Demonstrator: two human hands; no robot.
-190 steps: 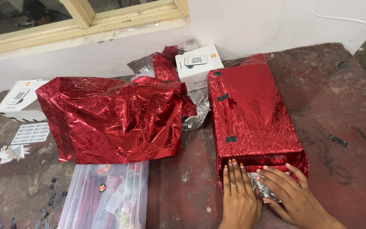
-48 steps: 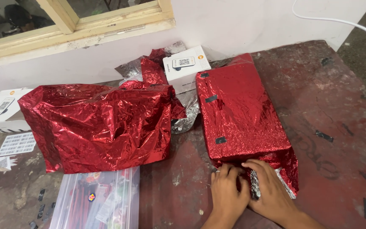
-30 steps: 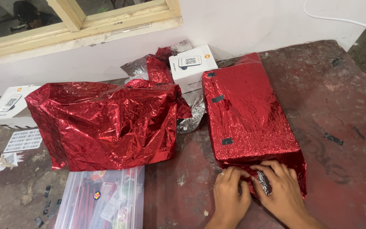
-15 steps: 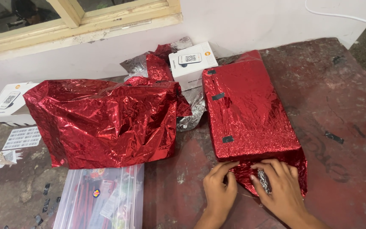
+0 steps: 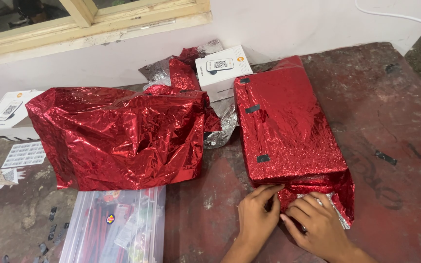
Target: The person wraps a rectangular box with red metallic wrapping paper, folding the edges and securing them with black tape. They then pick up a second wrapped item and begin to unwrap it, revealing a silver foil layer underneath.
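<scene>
Now the fingers [image 5: 269,191] of the left hand [image 5: 255,221] press flat on the near corner of the red-wrapped box [image 5: 288,129], open, gripping nothing, while the right hand [image 5: 320,225] pinches the loose foil flap [image 5: 317,191] at that end. Best to crease tight against the box edge. Box lies on the desk [image 5: 391,126]; bare room right, crumpled red foil [image 5: 118,139] and clear plastic case [image 5: 118,226] crowd left.

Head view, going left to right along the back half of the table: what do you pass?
White box at the left edge → crumpled red foil sheet → white box by the wall → red foil-wrapped box, with black tape strips and both hands at its near end → bare reddish tabletop.
</scene>
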